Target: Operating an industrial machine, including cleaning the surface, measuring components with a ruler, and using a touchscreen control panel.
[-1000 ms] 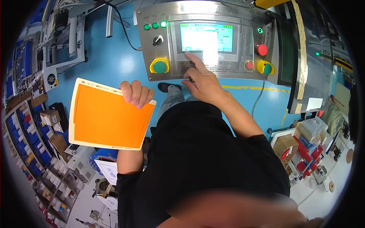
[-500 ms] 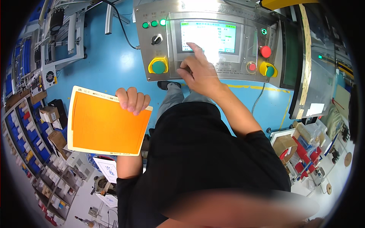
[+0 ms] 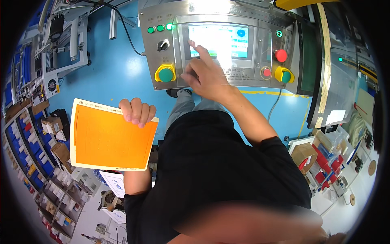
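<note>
My left hand (image 3: 137,112) grips the top right edge of a flat orange panel with a cream border (image 3: 113,138). Its fingers wrap over the front, while the thumb is hidden behind. My right hand (image 3: 206,77) reaches over a steel control panel (image 3: 152,69), holding nothing. Its index finger points at the left edge of the lit touchscreen (image 3: 239,44); whether the tip touches is unclear. The other fingers are loosely bent and the thumb stands apart. A green button in a yellow guard (image 3: 165,75) is left of this hand.
On the control panel's right are a red mushroom button (image 3: 280,55) and another green button in a yellow guard (image 3: 286,77). A black rotary switch (image 3: 163,45) is at its left. Shelving with blue bins (image 3: 34,156) stands far left. A cardboard box (image 3: 304,155) is at right.
The touchscreen shows a different page, with a round blue item at its upper right. My right index fingertip has moved left and slightly up. The orange panel has shifted slightly left and down.
</note>
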Action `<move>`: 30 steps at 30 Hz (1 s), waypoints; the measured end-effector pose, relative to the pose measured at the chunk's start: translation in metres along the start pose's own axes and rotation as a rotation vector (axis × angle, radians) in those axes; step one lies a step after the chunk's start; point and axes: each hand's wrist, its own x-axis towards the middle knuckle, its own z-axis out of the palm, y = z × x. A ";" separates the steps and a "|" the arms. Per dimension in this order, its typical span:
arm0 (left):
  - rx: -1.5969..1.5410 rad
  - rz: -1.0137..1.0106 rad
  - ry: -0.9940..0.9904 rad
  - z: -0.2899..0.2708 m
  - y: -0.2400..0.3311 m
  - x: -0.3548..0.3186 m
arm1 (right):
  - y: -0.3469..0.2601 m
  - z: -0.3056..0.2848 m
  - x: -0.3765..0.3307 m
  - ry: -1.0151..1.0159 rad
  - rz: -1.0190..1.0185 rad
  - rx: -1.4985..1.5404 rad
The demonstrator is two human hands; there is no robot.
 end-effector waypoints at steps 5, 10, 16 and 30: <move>-0.006 -0.006 -0.002 -0.001 -0.001 0.002 | 0.002 0.003 -0.015 0.047 -0.031 0.035; -0.004 -0.014 0.006 -0.001 -0.001 0.005 | 0.007 0.004 -0.032 0.071 -0.091 0.068; 0.003 -0.033 -0.014 0.000 -0.002 0.007 | 0.006 -0.001 -0.033 0.065 -0.082 0.042; -0.003 -0.018 0.021 0.002 -0.004 0.003 | 0.006 -0.002 -0.032 0.015 -0.111 0.032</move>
